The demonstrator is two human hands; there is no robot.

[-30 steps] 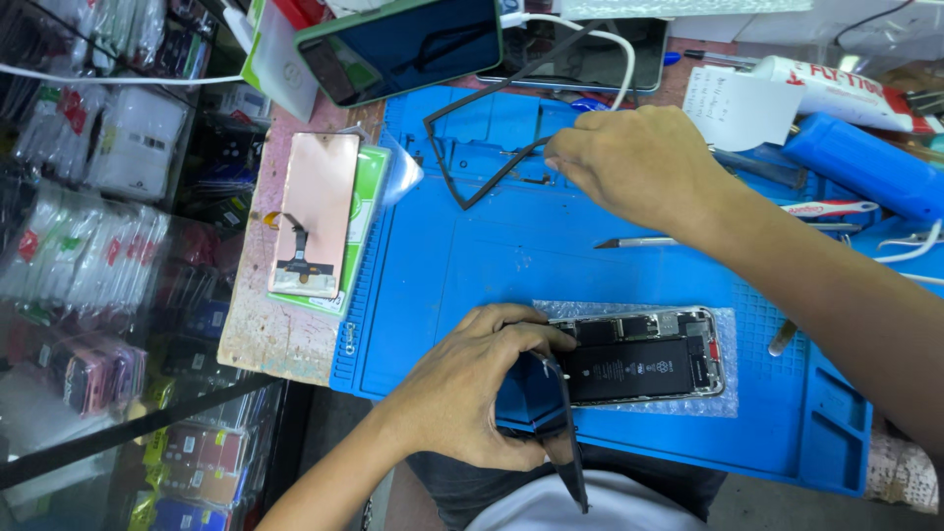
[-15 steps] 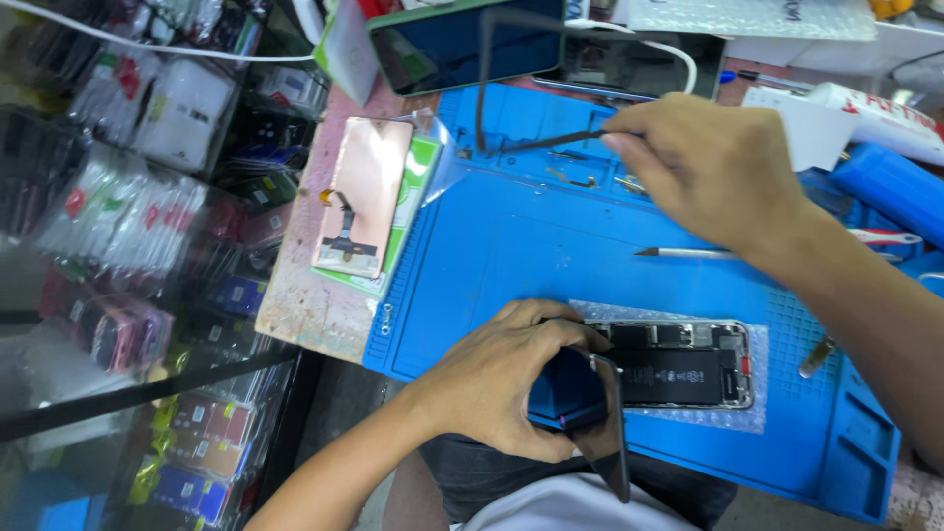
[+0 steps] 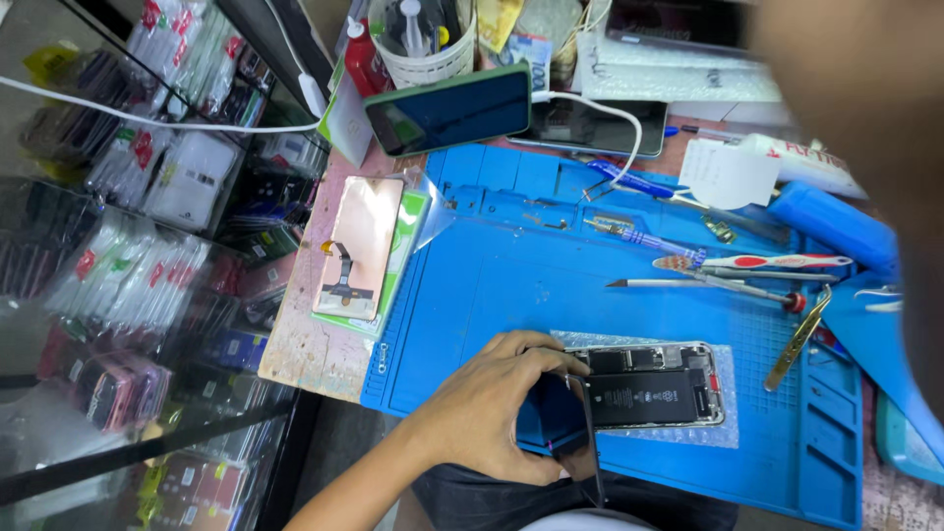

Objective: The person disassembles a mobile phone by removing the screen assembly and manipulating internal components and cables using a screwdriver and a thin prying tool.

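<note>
Fingers of the left hand [image 3: 497, 413] curl around the left end of an opened phone [image 3: 654, 385] low in the middle of the frame. The thumb rests on the phone's top edge, and the lifted dark screen [image 3: 588, 433] stands up on its side against the palm. The phone lies flat with its insides showing, a black battery in the middle. It sits on a small clear pad [image 3: 723, 433], and the pad lies on a big blue work mat [image 3: 501, 285] on the desk [image 3: 315, 349].

Only a big blurry arm shows on the right side of the frame. The right hand itself is not in view, so I cannot tell what it does.

Just above the phone, on the right of the mat, lie a thin screwdriver [image 3: 703, 285], a red and white toothbrush [image 3: 762, 263] and gold tweezers [image 3: 798, 337]. Left of the mat, a loose screen part [image 3: 356, 246] with a copper back lies on a green and white card. In the upper middle, a green phone [image 3: 450, 108] and a dark phone [image 3: 590, 126] rest side by side, with a white cable running to them. A white cup of tools [image 3: 423, 39] stands at the top.
</note>
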